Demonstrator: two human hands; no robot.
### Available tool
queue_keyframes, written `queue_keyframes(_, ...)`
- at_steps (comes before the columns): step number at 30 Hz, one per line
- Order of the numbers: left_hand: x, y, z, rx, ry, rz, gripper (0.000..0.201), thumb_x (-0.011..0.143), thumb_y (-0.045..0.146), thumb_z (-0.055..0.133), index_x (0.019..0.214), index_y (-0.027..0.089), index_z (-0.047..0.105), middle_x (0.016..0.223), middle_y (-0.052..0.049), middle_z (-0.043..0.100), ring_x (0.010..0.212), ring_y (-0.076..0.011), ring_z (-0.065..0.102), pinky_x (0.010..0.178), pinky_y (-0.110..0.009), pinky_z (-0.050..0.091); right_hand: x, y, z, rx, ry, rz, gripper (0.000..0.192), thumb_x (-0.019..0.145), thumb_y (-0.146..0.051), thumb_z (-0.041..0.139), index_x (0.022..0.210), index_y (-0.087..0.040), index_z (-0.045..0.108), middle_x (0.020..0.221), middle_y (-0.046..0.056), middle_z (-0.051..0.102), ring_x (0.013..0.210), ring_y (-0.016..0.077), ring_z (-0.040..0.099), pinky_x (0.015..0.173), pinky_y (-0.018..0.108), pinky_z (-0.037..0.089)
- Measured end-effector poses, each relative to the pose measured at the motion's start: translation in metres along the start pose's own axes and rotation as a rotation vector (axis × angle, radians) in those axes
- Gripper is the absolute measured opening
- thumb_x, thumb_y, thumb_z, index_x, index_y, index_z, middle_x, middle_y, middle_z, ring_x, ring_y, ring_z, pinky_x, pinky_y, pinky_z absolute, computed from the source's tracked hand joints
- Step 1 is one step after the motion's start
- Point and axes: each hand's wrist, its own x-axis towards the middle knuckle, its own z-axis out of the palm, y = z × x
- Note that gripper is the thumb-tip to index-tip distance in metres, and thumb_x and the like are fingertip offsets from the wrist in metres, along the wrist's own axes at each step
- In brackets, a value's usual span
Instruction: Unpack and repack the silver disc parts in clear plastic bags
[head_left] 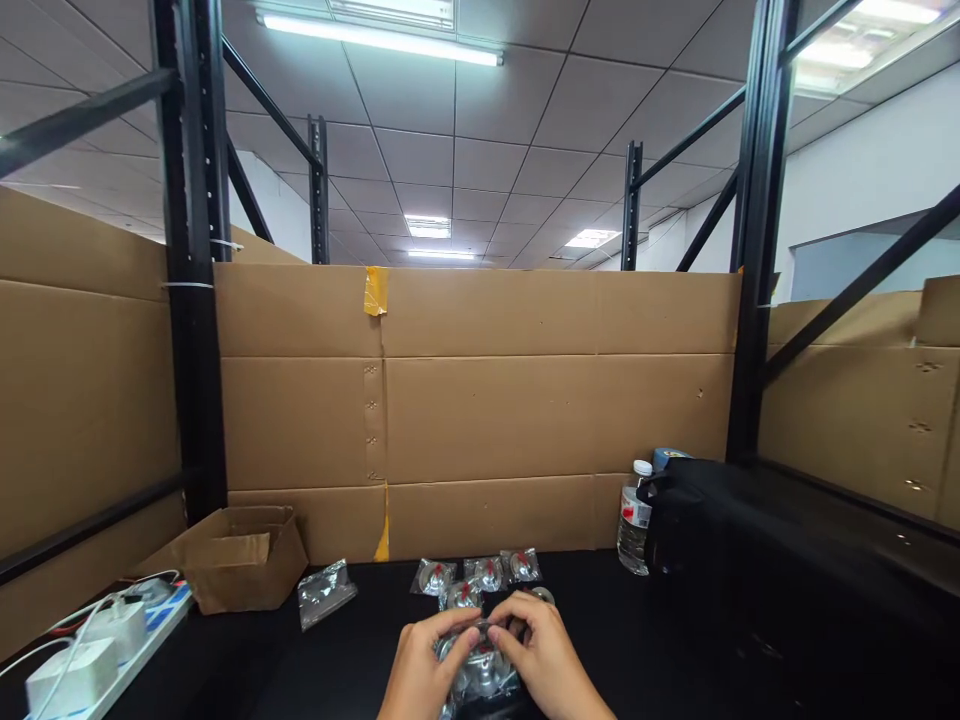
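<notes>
My left hand (429,662) and my right hand (546,655) meet low in the middle of the head view. Thumb and fingers of each are pinched together at the upper edge of a clear plastic bag (484,672). Shiny round metal-looking pieces show through the bag; their kind I cannot make out. Just beyond my fingers lie several small clear bags (433,577), each with a round silvery piece and a red mark. Part of a round silvery item (541,594) shows behind my right hand.
Left on the black tabletop (247,660) are an open cardboard box (244,575), a flat clear bag (324,594) and a power strip (150,645) with white plugs. A water bottle (634,525) and a black bag (750,590) stand right. Cardboard walls (487,420) and black posts surround the table.
</notes>
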Motion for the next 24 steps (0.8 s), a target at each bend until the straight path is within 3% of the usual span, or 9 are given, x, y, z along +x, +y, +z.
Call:
queue_keyframes(5, 0.003, -0.002, -0.003, 0.028, 0.012, 0.016, 0.043, 0.091, 0.056, 0.059, 0.111, 0.024, 0.08, 0.11, -0.009, 0.079, 0.102, -0.0261, 0.074, 0.093, -0.032, 0.058, 0.004, -0.003, -0.013, 0.159, 0.072, -0.03, 0.032, 0.091, -0.048, 0.064, 0.094, -0.023, 0.083, 0.095, 0.01, 0.077, 0.087, 0.024, 0.07, 0.077, 0.031, 0.051)
queue_keyframes(10, 0.002, 0.012, -0.01, 0.026, -0.098, 0.035, 0.045, 0.096, 0.056, 0.052, 0.108, 0.024, 0.081, 0.108, -0.008, 0.079, 0.101, -0.0257, 0.073, 0.091, -0.031, 0.056, 0.004, -0.011, -0.026, 0.26, -0.087, -0.019, 0.034, 0.088, -0.052, 0.067, 0.094, -0.023, 0.084, 0.092, 0.011, 0.078, 0.086, 0.0254, 0.072, 0.074, 0.031, 0.052)
queue_keyframes(14, -0.001, 0.024, -0.013, 0.062, -0.174, 0.113, 0.045, 0.099, 0.053, 0.049, 0.097, 0.024, 0.084, 0.091, -0.005, 0.081, 0.089, -0.0216, 0.073, 0.086, -0.028, 0.055, 0.004, -0.012, -0.032, 0.13, -0.12, -0.041, 0.031, 0.089, -0.05, 0.066, 0.097, -0.026, 0.084, 0.088, 0.009, 0.077, 0.082, 0.0239, 0.071, 0.073, 0.031, 0.051)
queue_keyframes(19, 0.001, 0.021, -0.01, 0.128, -0.103, 0.136, 0.036, 0.099, 0.051, 0.052, 0.114, 0.032, 0.078, 0.109, -0.006, 0.079, 0.104, -0.0232, 0.07, 0.094, -0.033, 0.054, 0.004, 0.001, -0.028, -0.005, -0.016, -0.041, 0.03, 0.093, -0.049, 0.062, 0.1, -0.029, 0.083, 0.091, 0.007, 0.077, 0.084, 0.0236, 0.071, 0.078, 0.031, 0.051)
queue_keyframes(24, 0.003, 0.013, -0.005, 0.358, -0.055, 0.297, 0.032, 0.1, 0.045, 0.051, 0.12, 0.038, 0.074, 0.114, -0.005, 0.078, 0.103, -0.0233, 0.07, 0.093, -0.037, 0.056, 0.005, 0.003, -0.025, 0.046, -0.008, -0.031, 0.036, 0.095, -0.053, 0.057, 0.102, -0.028, 0.082, 0.097, 0.01, 0.079, 0.092, 0.0268, 0.073, 0.083, 0.034, 0.053)
